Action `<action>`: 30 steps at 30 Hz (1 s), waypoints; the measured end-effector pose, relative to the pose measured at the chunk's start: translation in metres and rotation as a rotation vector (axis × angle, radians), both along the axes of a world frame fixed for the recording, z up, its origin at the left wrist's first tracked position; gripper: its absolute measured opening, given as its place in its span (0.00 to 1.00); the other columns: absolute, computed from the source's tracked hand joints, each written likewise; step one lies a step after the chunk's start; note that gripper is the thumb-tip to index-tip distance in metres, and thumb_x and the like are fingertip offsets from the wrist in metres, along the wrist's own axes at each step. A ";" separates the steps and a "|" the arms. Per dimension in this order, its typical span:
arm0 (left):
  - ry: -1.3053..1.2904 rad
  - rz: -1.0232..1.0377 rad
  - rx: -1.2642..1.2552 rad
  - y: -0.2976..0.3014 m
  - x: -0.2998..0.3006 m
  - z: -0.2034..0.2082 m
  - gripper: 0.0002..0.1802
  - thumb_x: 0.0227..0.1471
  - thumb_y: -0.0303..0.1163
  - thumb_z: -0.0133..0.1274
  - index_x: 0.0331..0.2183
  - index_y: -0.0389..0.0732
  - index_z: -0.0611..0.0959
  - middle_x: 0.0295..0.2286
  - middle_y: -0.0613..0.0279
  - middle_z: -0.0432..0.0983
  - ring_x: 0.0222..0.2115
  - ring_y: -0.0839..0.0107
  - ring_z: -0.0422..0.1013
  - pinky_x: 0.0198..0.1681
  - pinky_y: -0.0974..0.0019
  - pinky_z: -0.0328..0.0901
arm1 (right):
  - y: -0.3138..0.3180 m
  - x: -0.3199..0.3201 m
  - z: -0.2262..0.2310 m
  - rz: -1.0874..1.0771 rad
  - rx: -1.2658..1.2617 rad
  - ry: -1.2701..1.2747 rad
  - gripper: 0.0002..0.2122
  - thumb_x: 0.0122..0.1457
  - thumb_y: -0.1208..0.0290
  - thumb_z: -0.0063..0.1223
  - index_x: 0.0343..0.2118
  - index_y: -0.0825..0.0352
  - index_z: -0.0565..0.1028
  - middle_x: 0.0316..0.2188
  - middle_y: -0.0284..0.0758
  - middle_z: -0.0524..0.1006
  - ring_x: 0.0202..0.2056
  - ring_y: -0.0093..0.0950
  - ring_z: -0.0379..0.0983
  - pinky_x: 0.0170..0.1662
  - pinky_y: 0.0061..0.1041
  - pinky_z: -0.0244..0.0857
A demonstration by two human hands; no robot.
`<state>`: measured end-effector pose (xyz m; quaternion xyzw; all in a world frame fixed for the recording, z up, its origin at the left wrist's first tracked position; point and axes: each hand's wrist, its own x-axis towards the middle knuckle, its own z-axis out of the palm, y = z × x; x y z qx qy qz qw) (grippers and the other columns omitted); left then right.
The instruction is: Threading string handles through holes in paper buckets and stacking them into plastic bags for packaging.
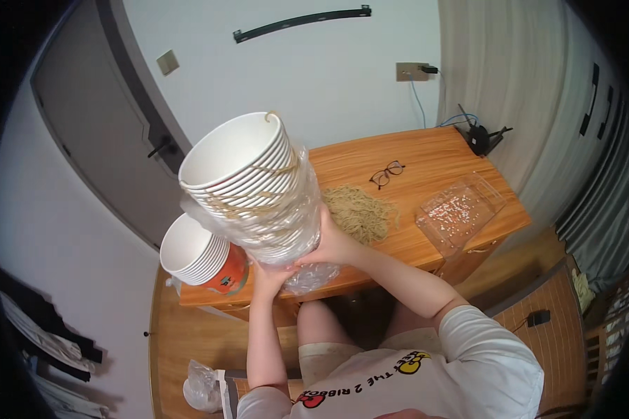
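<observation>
A tall stack of white paper buckets (234,157), partly wrapped in a clear plastic bag (306,188), is tilted up in front of me. Thin tan strands, which look like rubber bands (258,202), loop around its rims, and one hangs over the top edge. My left hand (267,278) is closed around the lower end of the stack. On its right side, my right hand (330,243) presses against the bag, fingers partly hidden. A shorter stack of paper buckets (194,244), its outer wall red, stands at the table's left end. Beyond my right hand lies a tangled heap of tan strands (362,211).
On the wooden table (412,150) lie eyeglasses (387,174) and a clear plastic tray (461,213) holding small white and pink bits. A black router (479,137) sits at the far right corner. A grey door (91,105) is at left; a plastic-wrapped item (203,387) is below.
</observation>
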<state>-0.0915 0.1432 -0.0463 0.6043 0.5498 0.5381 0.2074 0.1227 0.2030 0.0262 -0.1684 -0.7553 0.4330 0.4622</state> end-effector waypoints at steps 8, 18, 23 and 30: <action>-0.001 -0.106 0.137 0.027 0.098 0.115 0.70 0.18 0.42 0.79 0.58 0.33 0.52 0.53 0.44 0.62 0.53 0.55 0.64 0.57 0.56 0.61 | -0.003 0.098 0.100 -0.268 0.200 -0.016 0.65 0.27 0.61 0.81 0.64 0.71 0.40 0.62 0.44 0.57 0.62 0.35 0.55 0.65 0.35 0.49; -0.345 -0.565 0.375 0.149 0.282 0.205 0.65 0.29 0.33 0.74 0.59 0.31 0.47 0.53 0.40 0.57 0.54 0.53 0.62 0.55 0.54 0.64 | 0.050 0.252 0.173 -0.640 0.135 -0.013 0.54 0.36 0.68 0.74 0.61 0.74 0.43 0.56 0.49 0.63 0.57 0.36 0.63 0.60 0.31 0.59; -0.202 -0.556 0.525 0.169 0.329 0.257 0.68 0.25 0.40 0.76 0.58 0.30 0.48 0.54 0.42 0.56 0.56 0.52 0.60 0.58 0.57 0.60 | 0.059 0.298 0.206 -0.696 0.177 0.064 0.43 0.41 0.72 0.67 0.58 0.70 0.50 0.51 0.41 0.66 0.52 0.30 0.65 0.56 0.30 0.60; -0.121 -0.927 0.431 0.205 0.357 0.325 0.62 0.27 0.35 0.75 0.53 0.27 0.48 0.50 0.44 0.62 0.51 0.59 0.65 0.55 0.61 0.63 | 0.044 0.322 0.272 -0.864 0.333 -0.040 0.43 0.45 0.63 0.68 0.59 0.69 0.50 0.53 0.41 0.65 0.54 0.31 0.63 0.58 0.31 0.57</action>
